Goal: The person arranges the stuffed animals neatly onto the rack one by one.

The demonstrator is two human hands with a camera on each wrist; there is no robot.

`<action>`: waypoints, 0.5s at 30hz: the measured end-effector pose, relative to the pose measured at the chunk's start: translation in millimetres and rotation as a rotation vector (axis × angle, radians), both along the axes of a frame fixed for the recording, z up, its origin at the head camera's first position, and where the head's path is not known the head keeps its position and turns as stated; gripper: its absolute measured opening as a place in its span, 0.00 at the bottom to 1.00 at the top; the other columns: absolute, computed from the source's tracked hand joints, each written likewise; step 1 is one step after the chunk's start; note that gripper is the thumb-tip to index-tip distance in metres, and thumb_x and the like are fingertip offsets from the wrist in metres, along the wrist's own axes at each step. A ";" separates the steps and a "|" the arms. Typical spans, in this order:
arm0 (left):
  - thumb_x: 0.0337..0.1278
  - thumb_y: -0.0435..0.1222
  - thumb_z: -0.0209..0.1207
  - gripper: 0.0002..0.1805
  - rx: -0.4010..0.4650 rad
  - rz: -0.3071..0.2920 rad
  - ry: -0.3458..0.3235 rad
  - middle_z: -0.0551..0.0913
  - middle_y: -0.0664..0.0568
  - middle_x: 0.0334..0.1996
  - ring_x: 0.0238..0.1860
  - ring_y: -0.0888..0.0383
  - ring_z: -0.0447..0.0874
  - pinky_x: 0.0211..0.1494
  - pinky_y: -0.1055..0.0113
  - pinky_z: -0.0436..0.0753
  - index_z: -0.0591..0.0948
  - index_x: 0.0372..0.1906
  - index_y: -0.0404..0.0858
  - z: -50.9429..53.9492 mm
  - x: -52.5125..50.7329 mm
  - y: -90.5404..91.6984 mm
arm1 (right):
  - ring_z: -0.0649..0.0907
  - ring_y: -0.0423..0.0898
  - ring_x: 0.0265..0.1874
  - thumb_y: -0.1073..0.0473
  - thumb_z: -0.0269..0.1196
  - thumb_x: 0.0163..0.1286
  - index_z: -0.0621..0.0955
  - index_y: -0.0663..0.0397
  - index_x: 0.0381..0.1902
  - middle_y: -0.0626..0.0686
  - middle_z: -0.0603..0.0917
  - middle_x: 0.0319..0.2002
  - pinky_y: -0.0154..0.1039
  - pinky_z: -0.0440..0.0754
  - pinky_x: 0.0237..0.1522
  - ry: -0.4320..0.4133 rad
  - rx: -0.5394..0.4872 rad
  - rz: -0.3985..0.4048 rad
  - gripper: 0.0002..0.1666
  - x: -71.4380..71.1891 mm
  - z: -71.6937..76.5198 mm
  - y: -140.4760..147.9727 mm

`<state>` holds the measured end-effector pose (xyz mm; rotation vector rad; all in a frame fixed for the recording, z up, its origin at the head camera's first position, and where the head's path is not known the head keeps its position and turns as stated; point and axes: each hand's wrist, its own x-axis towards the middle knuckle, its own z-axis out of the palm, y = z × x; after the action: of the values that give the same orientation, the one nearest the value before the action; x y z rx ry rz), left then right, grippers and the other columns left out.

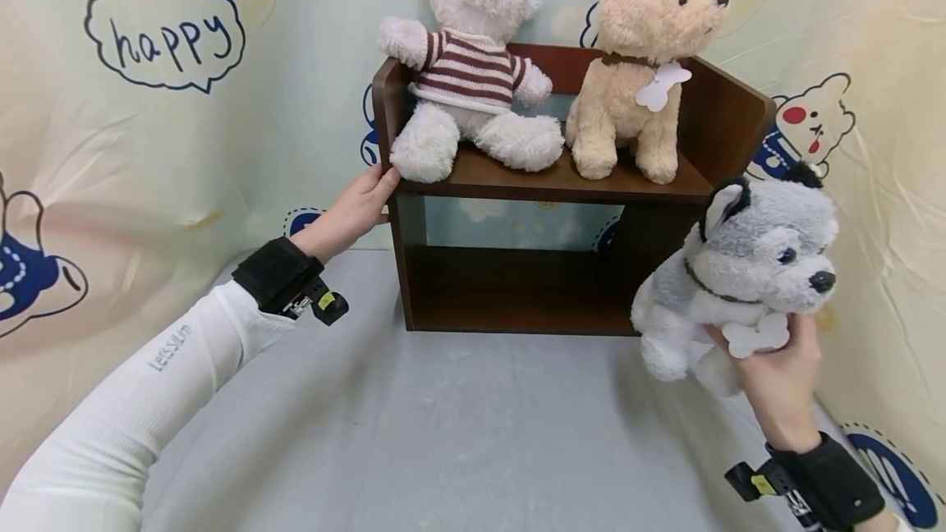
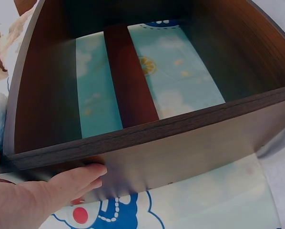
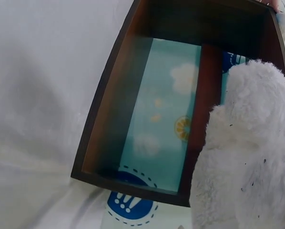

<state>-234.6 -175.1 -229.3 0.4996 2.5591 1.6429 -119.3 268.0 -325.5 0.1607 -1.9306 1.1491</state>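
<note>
At the left side of a dark brown two-level shelf (image 1: pixel 517 187), my left hand (image 1: pixel 362 204) holds the side panel, thumb on its front edge and other fingers (image 2: pixel 80 179) along its outer face. To the right, my right hand (image 1: pixel 783 376) grips a grey-and-white husky plush (image 1: pixel 769 261) under its chest, partly behind its white bone-shaped tag. The husky is off the table, in front of the shelf's right end. Its white fur (image 3: pixel 247 157) fills the right of the right wrist view, hiding that hand's grip.
On the top level sit a white teddy bear (image 1: pixel 473 64) in a striped sweater, at left, and a beige plush dog (image 1: pixel 643 56) with a bone tag, at right. The lower compartment (image 1: pixel 517 290) is open at the front. A grey-covered table (image 1: pixel 473 433) lies below, with a printed curtain (image 1: pixel 163 146) behind.
</note>
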 end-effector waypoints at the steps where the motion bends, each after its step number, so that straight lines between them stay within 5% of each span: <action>1: 0.70 0.48 0.32 0.32 0.002 -0.002 0.001 0.49 0.41 0.69 0.67 0.46 0.52 0.62 0.44 0.61 0.41 0.71 0.37 0.1 -0.1 0.1 | 0.70 0.37 0.53 0.78 0.68 0.37 0.70 0.60 0.59 0.40 0.74 0.52 0.30 0.61 0.57 0.012 0.001 0.013 0.45 1.6 3.0 -3.8; 15: 0.70 0.47 0.32 0.32 0.011 -0.003 0.002 0.49 0.41 0.69 0.67 0.46 0.52 0.61 0.44 0.61 0.41 0.71 0.37 -0.9 -0.9 -0.6 | 0.70 0.35 0.50 0.80 0.66 0.40 0.68 0.59 0.60 0.34 0.71 0.50 0.28 0.63 0.52 -0.075 -0.015 0.032 0.46 12.6 5.1 -21.0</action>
<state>-235.5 -175.8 -230.2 0.5061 2.5508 1.6565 -106.7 247.0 -320.4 0.1430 -1.9908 1.2058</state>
